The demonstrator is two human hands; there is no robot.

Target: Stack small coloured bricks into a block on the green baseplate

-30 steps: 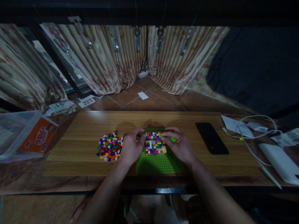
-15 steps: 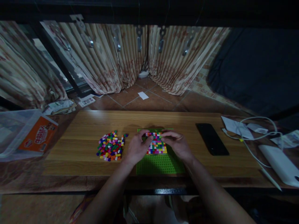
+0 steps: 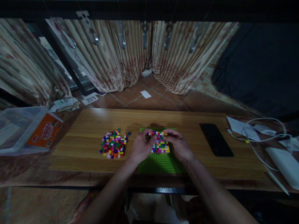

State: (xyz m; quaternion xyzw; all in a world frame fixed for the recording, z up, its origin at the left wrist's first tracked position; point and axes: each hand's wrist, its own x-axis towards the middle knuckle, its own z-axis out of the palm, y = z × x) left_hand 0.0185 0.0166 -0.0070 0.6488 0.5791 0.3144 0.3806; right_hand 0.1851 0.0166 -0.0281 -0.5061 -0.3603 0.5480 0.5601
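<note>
A block of small multicoloured toy bricks (image 3: pixel 160 145) sits over the upper part of a green studded baseplate (image 3: pixel 158 165). At its left side, my left hand (image 3: pixel 142 144) is closed with the thumb lying across the bricks and the fingers curled round the upper left corner. My right hand (image 3: pixel 179 145) grips the upper right edge between thumb and fingers. Its fingertips partly hide the bricks there, and any single small brick in them is too small to make out. Left of my hands lies a pile of loose toy bricks (image 3: pixel 113 144).
A wooden board (image 3: pixel 86 155) carries all this, with a black phone (image 3: pixel 216 140) on its right. Further right are white cables (image 3: pixel 257 152) and a white device (image 3: pixel 283 166). A clear plastic box (image 3: pixel 21 137) with an orange label stands at the left.
The whole view has shifted slightly, so things appear a little further right. My right fingers have spread slightly and sit at the upper right edge of the brick block; my left hand keeps its place.
</note>
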